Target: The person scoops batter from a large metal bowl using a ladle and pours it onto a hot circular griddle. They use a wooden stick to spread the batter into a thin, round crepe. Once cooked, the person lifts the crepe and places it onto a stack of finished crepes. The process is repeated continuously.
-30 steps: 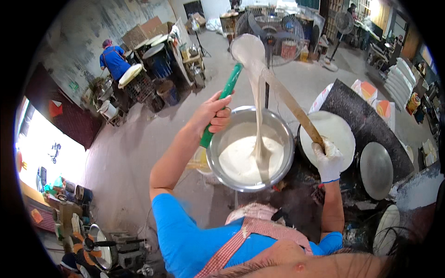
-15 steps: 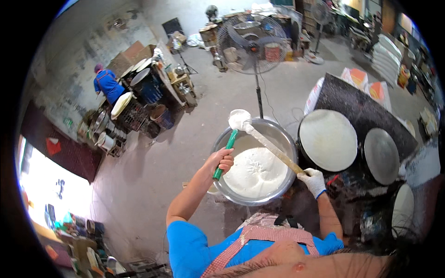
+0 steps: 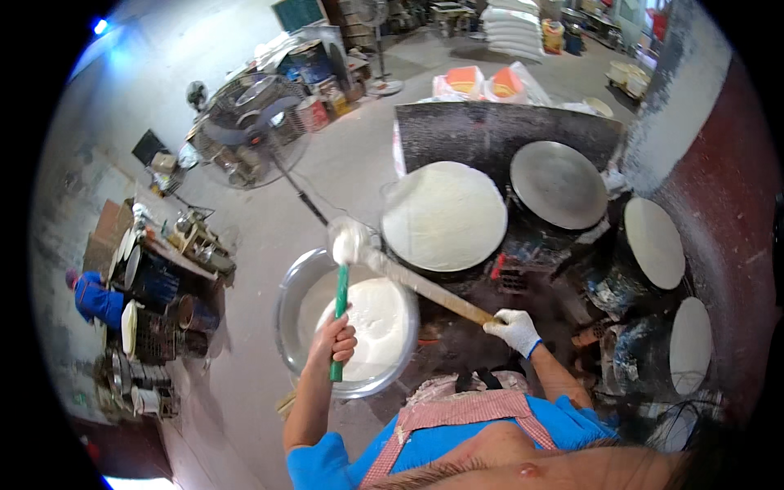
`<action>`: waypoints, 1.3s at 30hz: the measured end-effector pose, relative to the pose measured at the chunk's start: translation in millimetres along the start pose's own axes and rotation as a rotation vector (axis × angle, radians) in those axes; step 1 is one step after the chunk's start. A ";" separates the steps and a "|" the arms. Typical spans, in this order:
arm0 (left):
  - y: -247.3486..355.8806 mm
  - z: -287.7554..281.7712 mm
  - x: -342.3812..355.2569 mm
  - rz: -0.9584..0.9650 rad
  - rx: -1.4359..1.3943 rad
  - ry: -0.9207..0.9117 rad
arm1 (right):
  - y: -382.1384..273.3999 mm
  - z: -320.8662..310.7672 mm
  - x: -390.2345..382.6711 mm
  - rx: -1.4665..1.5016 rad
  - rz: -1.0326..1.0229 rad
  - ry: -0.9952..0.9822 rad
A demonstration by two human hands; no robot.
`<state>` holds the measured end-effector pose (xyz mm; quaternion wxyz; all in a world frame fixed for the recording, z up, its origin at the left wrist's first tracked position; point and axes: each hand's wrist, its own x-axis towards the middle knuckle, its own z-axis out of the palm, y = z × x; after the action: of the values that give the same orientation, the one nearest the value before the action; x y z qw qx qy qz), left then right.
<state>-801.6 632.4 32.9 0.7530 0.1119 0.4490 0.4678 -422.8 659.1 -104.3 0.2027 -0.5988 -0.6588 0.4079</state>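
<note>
My left hand (image 3: 335, 339) is closed around the green handle (image 3: 340, 286) of a batter-coated ladle (image 3: 347, 245). My right hand (image 3: 513, 328), in a white glove, grips a wooden paddle (image 3: 445, 298), whose coated end meets the ladle head. Both tools are over the far edge of a large steel bowl (image 3: 294, 318) of thick, creamy batter (image 3: 376, 327). Beyond the paddle lies a round griddle covered by a pale, thin layer (image 3: 443, 212).
A grey metal griddle (image 3: 558, 181) and two pale-topped ones (image 3: 653, 242) (image 3: 690, 345) curve round to the right before a black board (image 3: 506, 122) and a wall. A standing fan (image 3: 249, 131) is ahead left. A co-worker in blue (image 3: 98, 298) is at far left.
My view has turned right, shifting bowl and co-worker leftward. The tool heads, lifted high with batter streaming down a second ago, have dropped to the bowl's rim; both grips continue.
</note>
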 end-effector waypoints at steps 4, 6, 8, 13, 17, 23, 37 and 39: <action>-43.9 84.6 54.7 0.200 0.179 -0.099 | 23.4 -61.8 0.8 0.327 0.049 0.078; -66.7 132.0 90.9 0.099 0.132 -0.187 | 55.3 -91.3 3.4 0.371 0.164 0.037; -92.4 162.5 136.8 -0.178 -0.190 -0.181 | 97.6 -118.0 -6.3 0.374 0.211 0.065; -155.0 235.1 254.0 -0.913 -0.859 -0.467 | 215.7 -188.5 -79.0 0.023 0.353 0.278; -175.5 308.4 321.2 -0.736 -0.403 -0.455 | 270.6 -251.2 -98.4 -0.204 0.536 0.535; -185.7 411.5 425.8 -0.069 0.636 -0.333 | 264.6 -302.2 -11.5 -0.184 0.157 0.818; -206.6 406.5 523.7 0.928 1.709 0.069 | 322.8 -282.0 152.4 0.470 0.215 0.830; -198.3 410.8 531.7 0.920 1.518 0.101 | 308.9 -275.7 173.1 0.025 0.328 0.753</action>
<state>-276.5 1057.3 -152.9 0.1927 0.7295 0.5813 0.3046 -56.6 890.1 -222.3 0.3693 -0.8008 -0.4294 0.1948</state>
